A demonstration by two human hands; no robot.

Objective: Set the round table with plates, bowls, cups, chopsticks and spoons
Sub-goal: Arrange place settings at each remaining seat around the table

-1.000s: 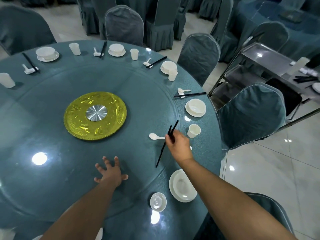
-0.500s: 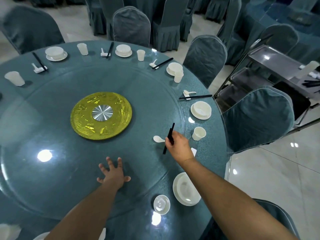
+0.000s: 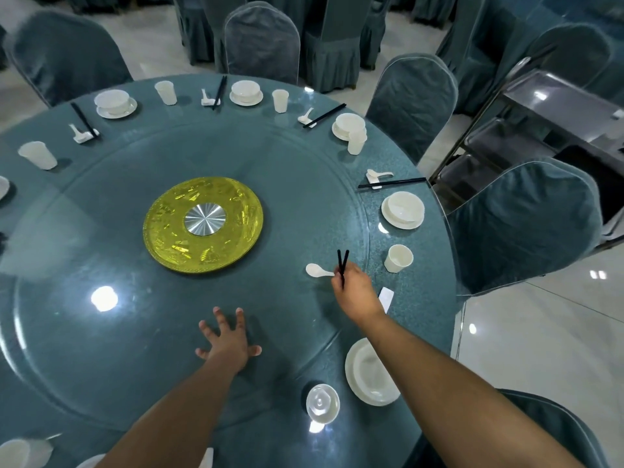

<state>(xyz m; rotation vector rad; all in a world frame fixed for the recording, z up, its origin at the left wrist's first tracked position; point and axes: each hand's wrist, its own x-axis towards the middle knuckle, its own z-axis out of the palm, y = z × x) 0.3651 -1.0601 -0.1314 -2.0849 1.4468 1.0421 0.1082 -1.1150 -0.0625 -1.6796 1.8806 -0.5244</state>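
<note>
**Kid:** What is the right hand doing?

**Helper:** Its fingers are curled around two black chopsticks. The tips stick up and spread apart a little, like a V.

**Kid:** What is next to it?

**Helper:** A white spoon lies on the glass, with its handle right by the fingers. A small white rest lies just on the other side of the wrist.

**Kid:** And the left hand?

**Helper:** It is flat on the big glass turntable, fingers spread wide.

**Kid:** What is near the edge?

**Helper:** A cup and a bowl on a plate sit on the outer ring of the table, past the glass rim. Closer in, a plate sits under the right arm with a small bowl beside it.

**Kid:** Is there room to move?

**Helper:** The glass between the hands and the gold disc is bare. A covered chair stands tight against the table edge.
</note>
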